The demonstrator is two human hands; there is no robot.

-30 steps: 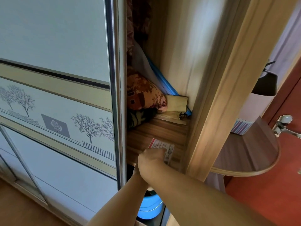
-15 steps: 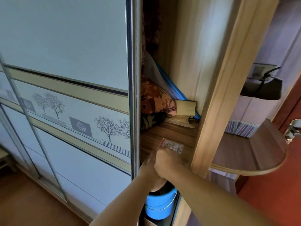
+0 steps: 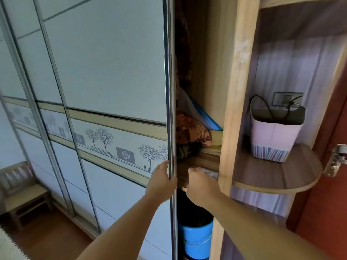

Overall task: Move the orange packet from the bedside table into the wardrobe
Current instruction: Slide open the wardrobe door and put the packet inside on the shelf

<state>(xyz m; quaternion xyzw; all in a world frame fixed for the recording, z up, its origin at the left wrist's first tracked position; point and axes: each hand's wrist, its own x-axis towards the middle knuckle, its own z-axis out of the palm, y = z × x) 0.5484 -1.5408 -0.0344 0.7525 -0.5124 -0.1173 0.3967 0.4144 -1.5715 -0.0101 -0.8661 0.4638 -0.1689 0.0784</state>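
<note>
The wardrobe stands open by a narrow gap beside its sliding door [image 3: 120, 76]. The packet [image 3: 210, 172] lies flat on the wooden shelf [image 3: 203, 160] inside, pale and blurred, its near end hidden behind my right hand [image 3: 201, 186]. That hand's fingers are curled at the shelf's front edge, touching the packet's end; whether they grip it is hidden. My left hand [image 3: 161, 182] is wrapped round the metal edge of the sliding door at shelf height.
A patterned cushion [image 3: 191, 132] and a blue-edged bag [image 3: 206, 117] fill the back of the shelf. A blue bucket [image 3: 195, 239] sits below. A pink basket [image 3: 276, 132] stands on the rounded side shelf [image 3: 277, 177]. A red door [image 3: 328, 203] is at right, a wooden chair [image 3: 24, 192] at left.
My left hand has come up onto the sliding door's edge, and the gap beside the door looks narrower. My right hand has stayed at the packet's near end. The view has swung right.
</note>
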